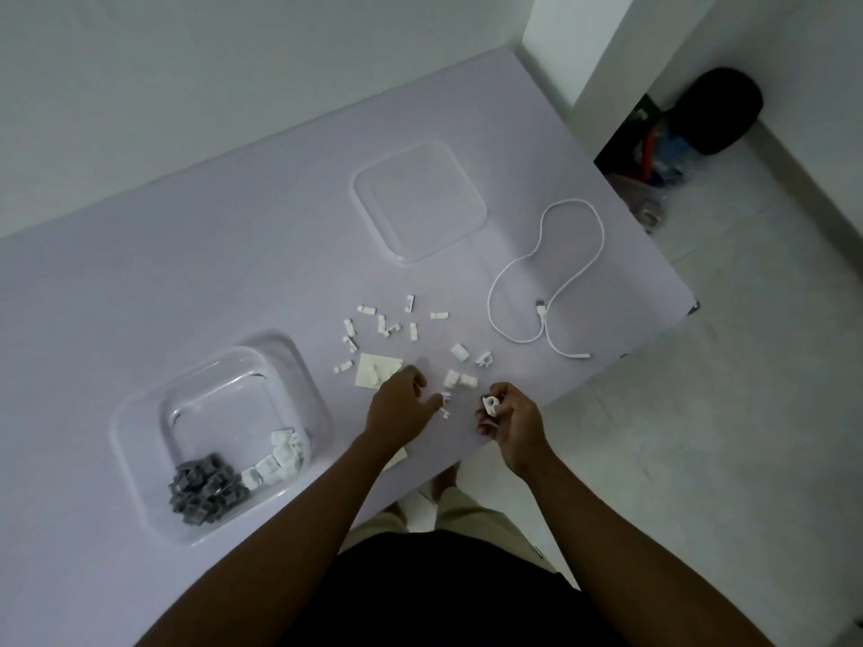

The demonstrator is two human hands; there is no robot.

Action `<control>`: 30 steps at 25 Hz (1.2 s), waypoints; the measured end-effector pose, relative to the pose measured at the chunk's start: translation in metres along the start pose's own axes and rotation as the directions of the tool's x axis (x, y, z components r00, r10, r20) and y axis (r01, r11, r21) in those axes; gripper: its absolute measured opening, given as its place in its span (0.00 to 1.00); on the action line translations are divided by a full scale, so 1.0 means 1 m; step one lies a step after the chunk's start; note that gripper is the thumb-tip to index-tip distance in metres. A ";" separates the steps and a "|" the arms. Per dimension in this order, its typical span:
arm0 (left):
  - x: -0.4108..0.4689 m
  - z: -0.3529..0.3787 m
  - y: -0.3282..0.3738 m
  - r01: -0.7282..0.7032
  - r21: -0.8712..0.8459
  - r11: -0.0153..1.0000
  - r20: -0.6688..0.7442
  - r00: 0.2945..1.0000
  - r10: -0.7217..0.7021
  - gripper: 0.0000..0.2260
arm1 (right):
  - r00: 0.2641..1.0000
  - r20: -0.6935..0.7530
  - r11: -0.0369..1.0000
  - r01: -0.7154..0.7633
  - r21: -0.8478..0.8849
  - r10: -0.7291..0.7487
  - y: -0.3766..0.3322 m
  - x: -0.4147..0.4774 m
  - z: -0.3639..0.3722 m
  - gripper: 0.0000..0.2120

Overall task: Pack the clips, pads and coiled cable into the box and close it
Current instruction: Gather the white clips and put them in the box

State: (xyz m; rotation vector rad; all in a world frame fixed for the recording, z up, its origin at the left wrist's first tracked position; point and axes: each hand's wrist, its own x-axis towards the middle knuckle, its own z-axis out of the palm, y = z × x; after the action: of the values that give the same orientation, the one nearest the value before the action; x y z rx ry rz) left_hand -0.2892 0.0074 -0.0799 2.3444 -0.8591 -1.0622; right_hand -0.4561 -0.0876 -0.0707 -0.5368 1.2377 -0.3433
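Note:
A clear plastic box stands at the table's near left, holding grey clips and white clips. Its clear lid lies farther back. Several white clips are scattered on the table's middle beside a pale pad sheet. A white cable lies in loose loops to the right. My left hand rests over the loose clips, thumb and finger pinching a small white clip. My right hand holds a white clip near the table's edge.
The lilac table ends just right of the cable and near my right hand. A white wall runs behind it. A dark bag and clutter sit on the floor at the far right.

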 end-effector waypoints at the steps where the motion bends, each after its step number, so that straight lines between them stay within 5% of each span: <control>1: 0.002 0.007 0.004 -0.074 0.086 0.994 -0.020 0.997 0.076 0.17 | 0.999 0.044 0.999 -0.015 0.032 0.014 -0.010 0.001 -0.003 0.10; 4: 0.007 0.023 0.019 -0.125 0.237 0.964 -0.032 0.990 0.136 0.20 | 0.990 0.136 0.998 -0.039 0.047 0.032 -0.035 0.009 -0.007 0.08; 7: 0.013 0.034 0.020 -0.111 0.270 0.956 -0.075 0.988 0.136 0.11 | 0.988 0.128 0.945 0.117 -0.306 -0.081 -0.045 0.032 -0.006 0.09; 9: 0.017 0.038 0.017 -0.082 0.209 0.975 -0.111 0.988 0.107 0.08 | 0.934 0.224 0.624 0.354 -0.697 -0.279 -0.040 0.051 -0.012 0.07; 11: 0.024 0.036 0.017 -0.054 0.178 0.983 -0.140 0.987 0.079 0.08 | 0.865 0.378 0.241 0.464 -0.852 -0.329 -0.032 0.059 -0.013 0.08; 14: 0.029 0.026 0.024 -0.064 0.144 0.987 -0.146 0.986 0.085 0.04 | 0.801 0.499 0.004 0.530 -0.848 -0.331 -0.016 0.062 -0.010 0.15; 16: 0.030 0.023 0.024 -0.056 0.114 0.992 -0.142 0.987 0.072 0.07 | 0.774 0.538 -0.059 0.553 -0.831 -0.334 -0.008 0.063 -0.007 0.13; 18: 0.028 0.024 0.024 0.020 0.057 0.998 -0.089 0.996 -0.015 0.10 | 0.773 0.530 -0.025 0.557 -0.830 -0.348 -0.006 0.065 -0.008 0.09; 20: 0.029 0.029 0.023 0.037 -0.010 0.999 -0.091 0.995 -0.038 0.14 | 0.806 0.460 0.120 0.533 -0.838 -0.373 -0.009 0.062 -0.012 0.06; 23: 0.026 0.028 0.031 -0.010 0.088 0.996 -0.113 0.993 0.020 0.17 | 0.932 0.191 0.619 0.348 -0.704 -0.308 -0.030 0.058 -0.018 0.04; 25: 0.027 0.030 0.037 -0.030 0.146 0.989 -0.131 0.990 0.050 0.20 | 0.977 0.139 0.842 0.209 -0.497 -0.161 -0.048 0.055 -0.025 0.02; 30: 0.033 0.041 0.043 -0.018 0.133 0.991 -0.076 0.997 0.028 0.25 | 0.958 0.283 0.969 0.029 -0.245 0.042 -0.074 0.053 -0.030 0.17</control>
State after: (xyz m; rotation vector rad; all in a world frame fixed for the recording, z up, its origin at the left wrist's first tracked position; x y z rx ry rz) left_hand -0.3195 -0.0506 -0.0964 2.4608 -0.9516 -0.9241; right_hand -0.4661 -0.1829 -0.0780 -0.7684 1.0045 -0.0990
